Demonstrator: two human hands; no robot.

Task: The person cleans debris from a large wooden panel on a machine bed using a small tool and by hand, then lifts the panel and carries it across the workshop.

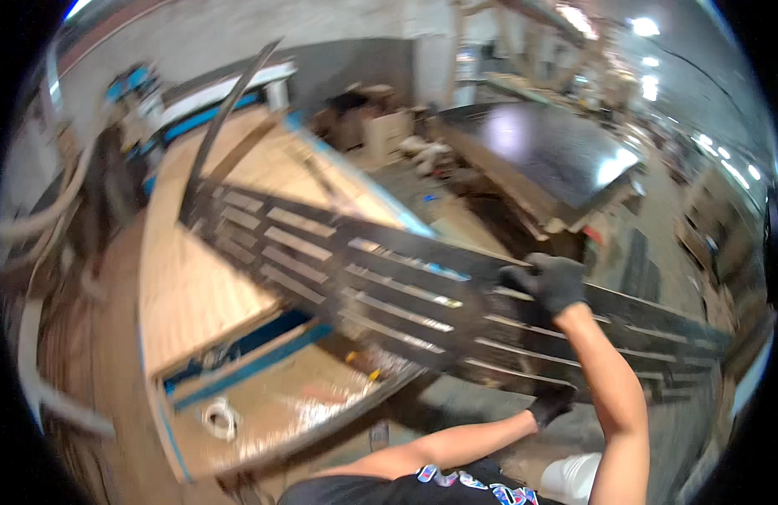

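A long dark slatted panel (481, 320), cut through with rows of narrow slots, slants across the middle of the head view. My right hand (550, 284), in a dark glove, is closed over its upper edge. Lower down, my left hand (553, 405), also gloved, grips the bottom edge, its fingers partly hidden. The panel's far-left end is over a wooden-topped worktable (195, 311). From that end a thin dark strip (225, 109) curves upward; whether it is joined to the panel I cannot tell. Motion blurs parts of the panel.
The worktable has blue edges and a lower front shelf (279, 383) holding a white ring-shaped roll (220, 419). A stack topped by a glossy dark sheet (532, 151) stands back right. By my right arm is a white bucket (570, 478). Pale hoses (65, 404) run along the left.
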